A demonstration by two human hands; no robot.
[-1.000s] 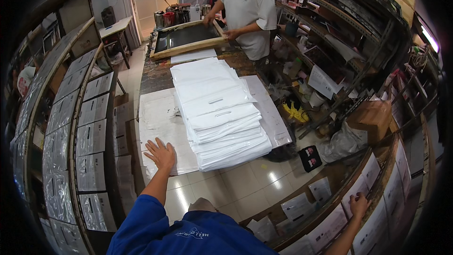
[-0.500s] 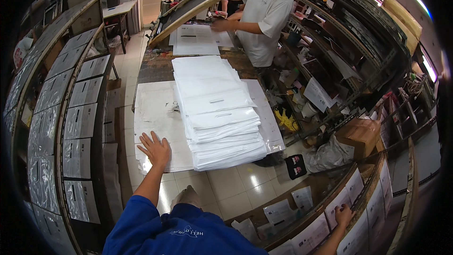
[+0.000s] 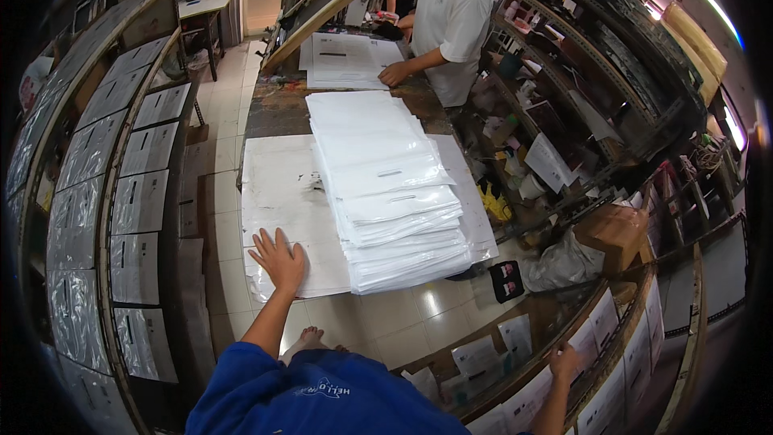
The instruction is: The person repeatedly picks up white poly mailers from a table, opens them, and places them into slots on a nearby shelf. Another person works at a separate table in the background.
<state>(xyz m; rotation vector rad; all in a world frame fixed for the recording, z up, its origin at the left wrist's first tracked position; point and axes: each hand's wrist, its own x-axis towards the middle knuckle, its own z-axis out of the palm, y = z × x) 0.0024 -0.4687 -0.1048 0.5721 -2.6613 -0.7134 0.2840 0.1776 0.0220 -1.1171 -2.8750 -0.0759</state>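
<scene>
We are seeing a tube light (image 3: pixel 708 2) glowing bright at upper right, plastic wraps (image 3: pixel 74 234) and floor tiles (image 3: pixel 431 300) throwing back glare, the right-hand shelves (image 3: pixel 594 32) lying in shadow, and the fisheye rim bending straight edges toward blackness.

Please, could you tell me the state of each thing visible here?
Left hand: flat, fingers spread on pale board
Right hand: fingers curled, grip unclear
White stack: piled, layers staggered
Framed screen: raised, tilted
Printed sheets: lying flat
Ceiling light: lit
</scene>
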